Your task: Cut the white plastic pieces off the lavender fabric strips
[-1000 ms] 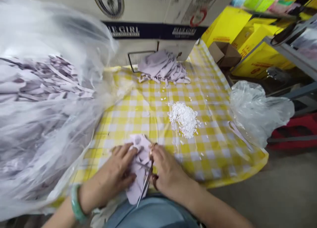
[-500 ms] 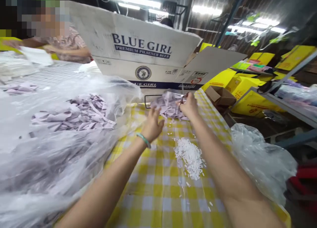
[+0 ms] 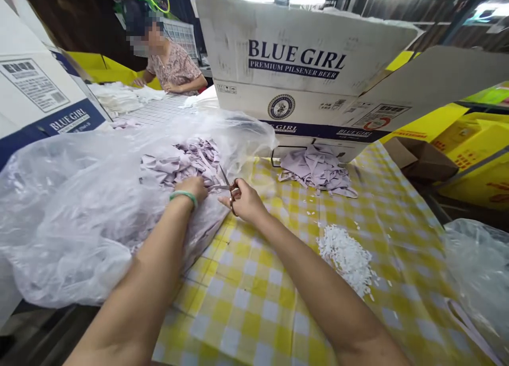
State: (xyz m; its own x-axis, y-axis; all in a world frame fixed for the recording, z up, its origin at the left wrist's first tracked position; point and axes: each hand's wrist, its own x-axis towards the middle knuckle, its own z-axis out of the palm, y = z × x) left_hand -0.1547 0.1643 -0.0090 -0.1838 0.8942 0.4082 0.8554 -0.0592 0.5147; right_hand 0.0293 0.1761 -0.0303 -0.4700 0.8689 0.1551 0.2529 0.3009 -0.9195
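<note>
My left hand point(image 3: 193, 187), with a green bangle on the wrist, reaches into the mouth of a big clear plastic bag point(image 3: 91, 207) and its fingers curl on the lilac fabric pieces point(image 3: 181, 160) inside. My right hand point(image 3: 243, 199) is beside it, fingers through the handles of a pair of scissors point(image 3: 226, 183) whose blades point up and left toward the bag. A second heap of lilac fabric pieces point(image 3: 316, 170) lies farther back on the yellow checked tablecloth point(image 3: 254, 297).
A pile of small white scraps point(image 3: 347, 255) lies right of my right arm. A large "Blue Girl" carton point(image 3: 302, 74) stands behind the table, another carton point(image 3: 35, 101) at far left. A person point(image 3: 169, 63) sits at the back. Another plastic bag point(image 3: 477, 270) is at right.
The view swung left. Both hands left the far fabric heap and moved to the plastic bag on the left; the left hand now grips fabric in it. A second ago they worked on fabric at the table's near edge.
</note>
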